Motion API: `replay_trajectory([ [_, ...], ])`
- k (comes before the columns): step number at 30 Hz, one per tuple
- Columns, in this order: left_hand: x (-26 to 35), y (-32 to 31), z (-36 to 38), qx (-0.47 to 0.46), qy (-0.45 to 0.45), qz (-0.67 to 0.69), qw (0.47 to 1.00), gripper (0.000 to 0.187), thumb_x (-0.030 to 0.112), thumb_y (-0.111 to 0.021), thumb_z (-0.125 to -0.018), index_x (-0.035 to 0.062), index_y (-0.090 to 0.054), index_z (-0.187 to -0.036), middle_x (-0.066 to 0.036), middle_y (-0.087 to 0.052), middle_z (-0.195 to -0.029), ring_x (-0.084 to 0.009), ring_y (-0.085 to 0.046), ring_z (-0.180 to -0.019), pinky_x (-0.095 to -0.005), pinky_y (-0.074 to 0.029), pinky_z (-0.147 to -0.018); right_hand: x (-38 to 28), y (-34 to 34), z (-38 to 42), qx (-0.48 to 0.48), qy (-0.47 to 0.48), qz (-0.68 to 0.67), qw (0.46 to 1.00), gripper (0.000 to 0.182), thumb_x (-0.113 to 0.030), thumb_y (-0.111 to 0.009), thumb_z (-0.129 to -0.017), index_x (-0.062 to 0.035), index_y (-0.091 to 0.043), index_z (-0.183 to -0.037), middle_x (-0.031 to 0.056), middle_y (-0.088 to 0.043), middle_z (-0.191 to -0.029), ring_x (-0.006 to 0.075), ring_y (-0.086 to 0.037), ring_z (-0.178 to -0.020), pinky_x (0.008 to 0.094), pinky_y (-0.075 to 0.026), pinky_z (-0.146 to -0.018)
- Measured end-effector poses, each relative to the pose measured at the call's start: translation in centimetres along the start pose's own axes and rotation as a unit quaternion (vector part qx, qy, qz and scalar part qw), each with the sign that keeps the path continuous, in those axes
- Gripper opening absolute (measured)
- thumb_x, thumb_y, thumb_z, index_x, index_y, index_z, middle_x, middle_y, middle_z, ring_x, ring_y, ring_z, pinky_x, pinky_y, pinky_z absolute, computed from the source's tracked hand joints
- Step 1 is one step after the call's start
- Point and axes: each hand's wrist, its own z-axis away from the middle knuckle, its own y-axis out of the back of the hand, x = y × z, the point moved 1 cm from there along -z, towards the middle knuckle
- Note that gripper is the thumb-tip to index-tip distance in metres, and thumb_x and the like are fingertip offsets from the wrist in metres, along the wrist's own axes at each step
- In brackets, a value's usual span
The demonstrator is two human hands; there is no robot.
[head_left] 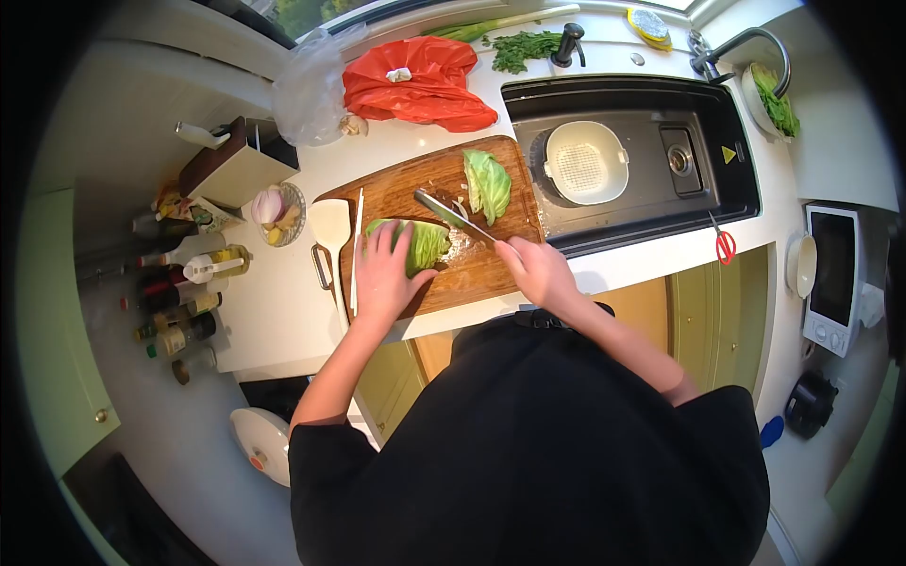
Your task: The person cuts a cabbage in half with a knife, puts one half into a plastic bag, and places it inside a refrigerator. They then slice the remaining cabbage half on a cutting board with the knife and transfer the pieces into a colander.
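Cabbage, layered, lies under splayed left grip; right grip clenches slim metal knife.

Cabbage on the chopping board, spatula at its left edge, basket in the sink rightward.

The left forearm runs up from lower left to just left of centre, where the left hand clasps palm down, fingers spread, thumb apart on the right. Right of centre, the right hand curls in a tight grip, the right forearm slanting toward lower right.
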Motion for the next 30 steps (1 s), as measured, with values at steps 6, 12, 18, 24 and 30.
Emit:
replay_trajectory([
  [6, 2.1, 3.3, -11.5, 0.038, -0.266, 0.054, 0.962, 0.068, -0.007, -0.057, -0.085, 0.0219, -0.056, -0.147, -0.008, -0.053, -0.152, -0.0323, -0.049, -0.141, -0.0453, -0.045, -0.115, 3.6, 4.5, 3.2, 0.100, -0.099, -0.218, 0.966, 0.053, -0.041, -0.043, -0.112, -0.0001, -0.058, -0.082, 0.0103, -0.053, -0.061, 0.0233, -0.054, -0.060, 0.0406, -0.043, -0.061],
  [12, 3.1, -5.8, -18.1, -0.109, -0.478, -0.048, 0.870, 0.059, 0.009, -0.061, -0.093, 0.0257, -0.049, -0.148, -0.005, -0.052, -0.147, -0.0310, -0.053, -0.135, -0.0486, -0.049, -0.107, 6.6, 3.7, 2.7, 0.105, -0.165, -0.357, 0.913, 0.055, -0.042, -0.040, -0.114, -0.0033, -0.055, -0.078, 0.0044, -0.055, -0.060, 0.0125, -0.053, -0.047, 0.0295, -0.042, -0.046],
  [18, 5.6, -4.2, -11.8, -0.120, -0.059, -0.043, 0.990, 0.070, 0.037, -0.080, -0.085, 0.0075, -0.051, -0.141, -0.013, -0.057, -0.128, -0.0321, -0.068, -0.102, -0.0442, -0.060, -0.075, 7.6, 1.6, 1.4, 0.061, -0.154, -0.206, 0.964, 0.051, -0.041, -0.045, -0.111, 0.0018, -0.061, -0.088, 0.0176, -0.065, -0.070, 0.0349, -0.066, -0.066, 0.0445, -0.051, -0.066],
  [24, 7.0, -4.9, -8.1, -0.015, -0.005, 0.025, 1.000, 0.063, 0.032, -0.080, -0.083, 0.0048, -0.061, -0.136, -0.010, -0.064, -0.123, -0.0297, -0.059, -0.116, -0.0418, -0.047, -0.099, 5.8, 1.0, -1.3, 0.049, -0.094, -0.074, 0.992, 0.053, -0.045, -0.044, -0.109, 0.0010, -0.065, -0.093, 0.0299, -0.069, -0.090, 0.0512, -0.065, -0.093, 0.0585, -0.049, -0.081],
  [30, 4.8, -4.5, -6.1, 0.047, -0.037, 0.059, 0.997, 0.052, 0.024, -0.080, -0.083, 0.0067, -0.063, -0.129, -0.010, -0.063, -0.127, -0.0318, -0.058, -0.118, -0.0444, -0.046, -0.102, 5.2, 0.2, -1.4, -0.034, -0.095, -0.040, 0.994, 0.060, -0.051, -0.040, -0.109, -0.0005, -0.067, -0.090, 0.0274, -0.071, -0.087, 0.0490, -0.067, -0.092, 0.0584, -0.051, -0.084],
])
